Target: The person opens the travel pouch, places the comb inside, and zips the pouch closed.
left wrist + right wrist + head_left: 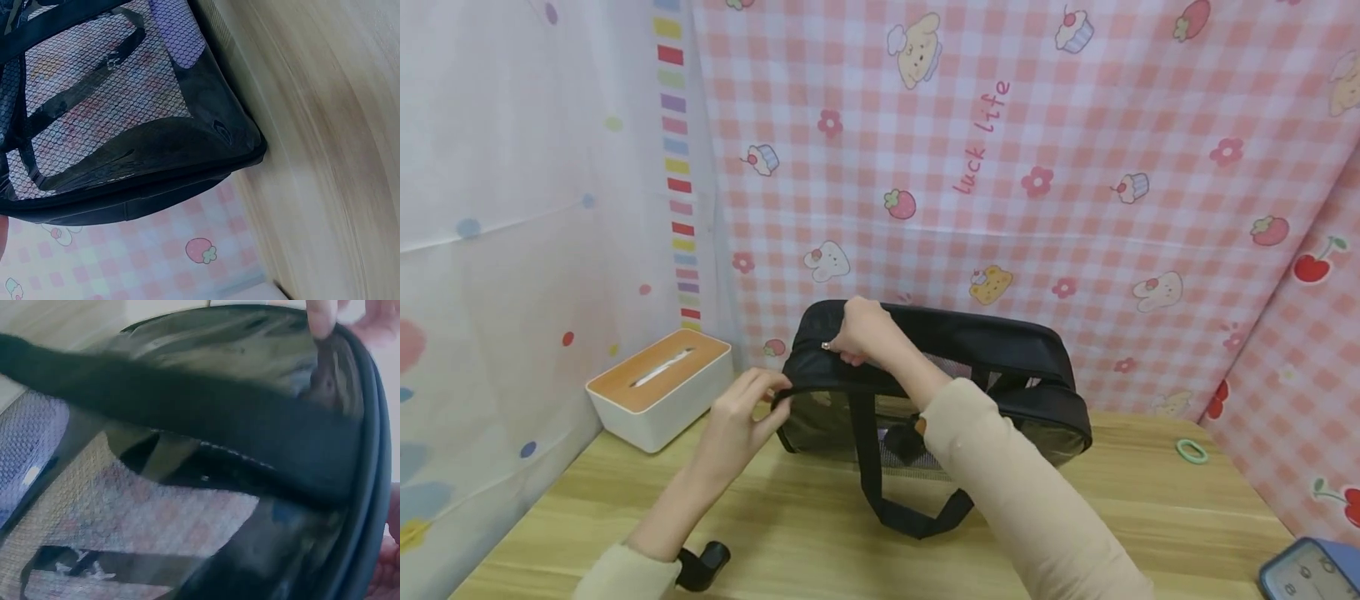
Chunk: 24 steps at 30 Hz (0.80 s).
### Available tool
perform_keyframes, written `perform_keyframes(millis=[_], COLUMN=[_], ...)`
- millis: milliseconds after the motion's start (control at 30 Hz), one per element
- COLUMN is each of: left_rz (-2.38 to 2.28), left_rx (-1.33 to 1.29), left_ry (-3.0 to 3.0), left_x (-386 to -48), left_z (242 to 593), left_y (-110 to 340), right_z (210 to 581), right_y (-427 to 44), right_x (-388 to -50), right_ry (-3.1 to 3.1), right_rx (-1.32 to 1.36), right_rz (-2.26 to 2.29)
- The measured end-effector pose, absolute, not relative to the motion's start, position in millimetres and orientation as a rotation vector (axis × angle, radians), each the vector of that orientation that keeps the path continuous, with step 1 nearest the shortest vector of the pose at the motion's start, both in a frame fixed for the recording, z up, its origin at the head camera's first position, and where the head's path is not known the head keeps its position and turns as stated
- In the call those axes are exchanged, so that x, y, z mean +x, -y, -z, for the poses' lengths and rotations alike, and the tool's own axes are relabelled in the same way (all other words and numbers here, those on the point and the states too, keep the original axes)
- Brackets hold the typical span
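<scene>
A black bag [1022,333] with see-through sides stands on the wooden table, its top partly gaping toward the right end. My right hand [868,329] pinches the small zipper pull [825,346] near the top's left end. At the left front corner, my left hand [745,412] pinches the rim between thumb and fingers. A black carrying strap [917,522] hangs down the front side. Through the clear panel [156,140] in the left wrist view, mesh and purple material show. The right wrist view is blurred, with left fingers [322,319] on the bag's edge.
A white tissue box [677,417] with a wooden lid stands left of the bag. On the right lie a green ring [1191,451] and, at the front corner, a blue-framed object [1311,571]. A pink checked cloth [1075,250] hangs behind the bag.
</scene>
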<state>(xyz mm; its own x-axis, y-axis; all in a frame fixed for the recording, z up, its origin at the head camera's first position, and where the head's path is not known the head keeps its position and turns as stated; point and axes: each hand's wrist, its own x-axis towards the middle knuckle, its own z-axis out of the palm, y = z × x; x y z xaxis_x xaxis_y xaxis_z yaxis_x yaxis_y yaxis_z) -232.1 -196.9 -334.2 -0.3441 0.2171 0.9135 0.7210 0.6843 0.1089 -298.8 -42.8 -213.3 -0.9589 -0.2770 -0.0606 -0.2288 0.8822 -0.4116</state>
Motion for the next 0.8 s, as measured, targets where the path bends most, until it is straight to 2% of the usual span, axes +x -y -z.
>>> perform_keyframes(millis=[300,800], left_rz=[0.611,0.617], left_rx=[-0.719,-0.669], left_ry=[1.906,1.956], left_x=[-232,-233], left_z=[331,331], left_y=[194,194], right_z=[214,216], right_y=[13,-10], right_x=[-300,-302], right_ry=[-2.904,-2.917], right_rx=[-0.395,-0.341], right_rz=[0.845,0.881])
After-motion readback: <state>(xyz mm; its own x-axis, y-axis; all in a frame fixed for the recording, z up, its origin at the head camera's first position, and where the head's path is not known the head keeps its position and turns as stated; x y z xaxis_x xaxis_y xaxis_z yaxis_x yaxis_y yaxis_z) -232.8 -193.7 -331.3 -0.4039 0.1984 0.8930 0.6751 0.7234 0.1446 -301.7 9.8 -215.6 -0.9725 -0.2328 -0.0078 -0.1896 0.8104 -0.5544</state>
